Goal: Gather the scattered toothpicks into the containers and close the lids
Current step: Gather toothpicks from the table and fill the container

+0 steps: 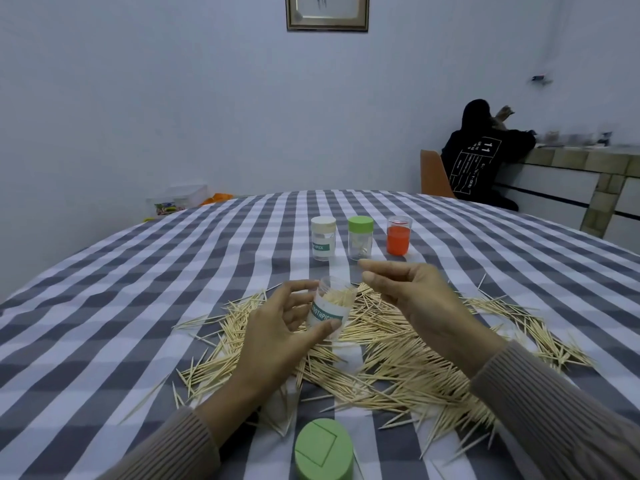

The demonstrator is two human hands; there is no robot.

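the left hand (277,336) curls its fingers (323,330) round an open, tilted toothpick jar (330,308), partly filled, above the toothpick pile (398,348) on the checked surface (138,289). just right of the jar, the right hand (412,299) hovers loosely extended, holding nothing. nearer than the pile lies a green lid (323,450).

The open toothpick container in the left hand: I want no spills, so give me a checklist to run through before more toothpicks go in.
1. Open container gripped by left hand: ok, thumb and fingers curl round it.
2. Mouth uncovered: ok, no lid on it.
3. Room left inside: cannot tell, toothpicks already reach near the rim.
4. Right hand holds toothpicks: cannot tell, fingers loosely extended, nothing clearly pinched.
5. Loose toothpicks within reach: ok, piled on the tablecloth under both hands.
6. Green lid at hand: ok, lying near the table edge.
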